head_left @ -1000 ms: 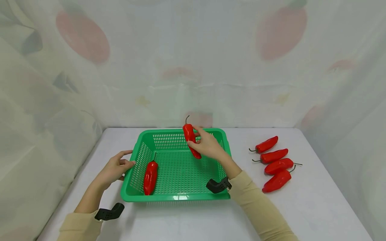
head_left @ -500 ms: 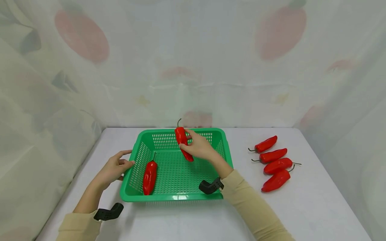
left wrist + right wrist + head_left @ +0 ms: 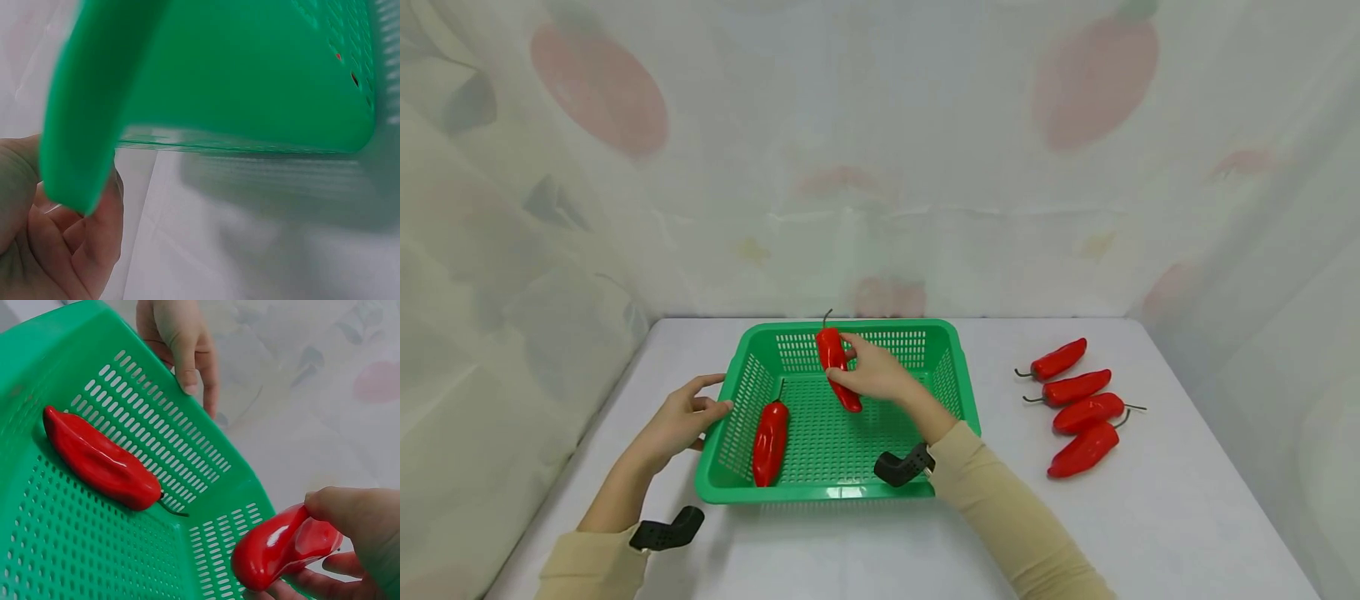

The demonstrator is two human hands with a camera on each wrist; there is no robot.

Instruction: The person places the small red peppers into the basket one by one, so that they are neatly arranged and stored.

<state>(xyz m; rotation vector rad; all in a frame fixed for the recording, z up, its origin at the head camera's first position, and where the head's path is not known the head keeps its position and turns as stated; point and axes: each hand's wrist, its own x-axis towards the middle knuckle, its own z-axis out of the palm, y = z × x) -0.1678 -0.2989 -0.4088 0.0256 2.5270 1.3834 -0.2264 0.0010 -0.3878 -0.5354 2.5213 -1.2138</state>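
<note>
My right hand point(image 3: 878, 373) pinches a red chili pepper point(image 3: 831, 348) between thumb and fingers, over the inside of a green plastic basket point(image 3: 850, 493). The pepper slants, its stem pointing up and away toward the back rim. In the right wrist view this pepper point(image 3: 269, 550) shows its glossy rounded end, with the thumb on top. Another red chili pepper point(image 3: 771, 442) lies on the basket floor along the left wall. My left hand point(image 3: 679, 423) grips the basket's left rim, thumb above; in the left wrist view its curled fingers point(image 3: 103, 240) pass beneath the rim.
To the right of the basket, several red chili peppers point(image 3: 1081, 387) lie in a loose column on the white table point(image 3: 1187, 517). A pale printed curtain point(image 3: 880, 167) hangs behind and along both sides. Slotted walls surround the basket's perforated floor.
My right hand has carried the chili pepper leftward and somewhat lower over the basket. The left hand keeps its grip on the rim, and the other peppers lie as before.
</note>
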